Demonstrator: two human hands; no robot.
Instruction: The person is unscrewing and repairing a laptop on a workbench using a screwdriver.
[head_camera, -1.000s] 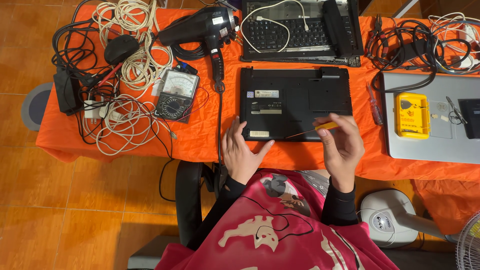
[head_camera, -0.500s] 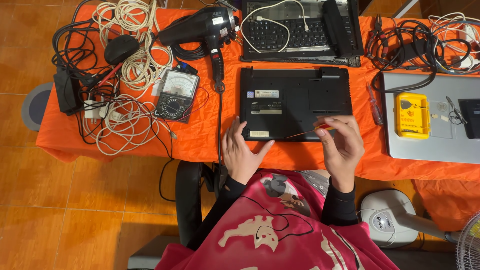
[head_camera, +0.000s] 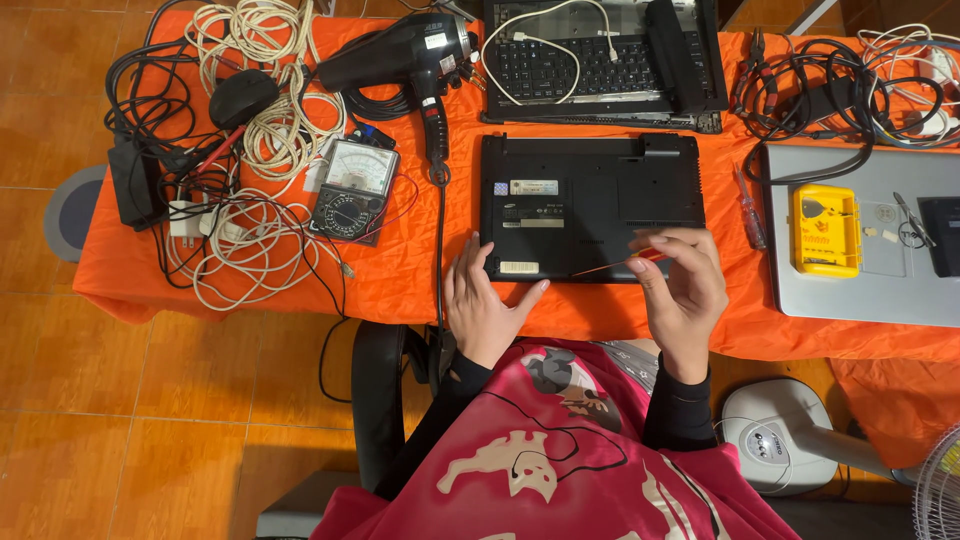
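Note:
A black laptop (head_camera: 590, 195) lies bottom-up on the orange tablecloth (head_camera: 400, 270) in front of me. My left hand (head_camera: 485, 305) rests flat at its near left corner, fingers spread on the edge. My right hand (head_camera: 685, 285) hovers over the near right part, fingers pinched on a thin screwdriver (head_camera: 620, 265) with a red-orange handle. Its shaft points left and lies low across the laptop's near edge.
Behind are an opened laptop with keyboard (head_camera: 600, 60), a black heat gun (head_camera: 400, 50), an analog multimeter (head_camera: 352, 190) and tangled white cables (head_camera: 250, 250). To the right lie a silver laptop (head_camera: 850, 290), a yellow bit case (head_camera: 825, 230) and another screwdriver (head_camera: 750, 215). A fan base (head_camera: 775, 445) stands on the floor.
My right hand has shifted slightly and turned the screwdriver, its handle now sitting lower between the fingers. The left hand has stayed in place.

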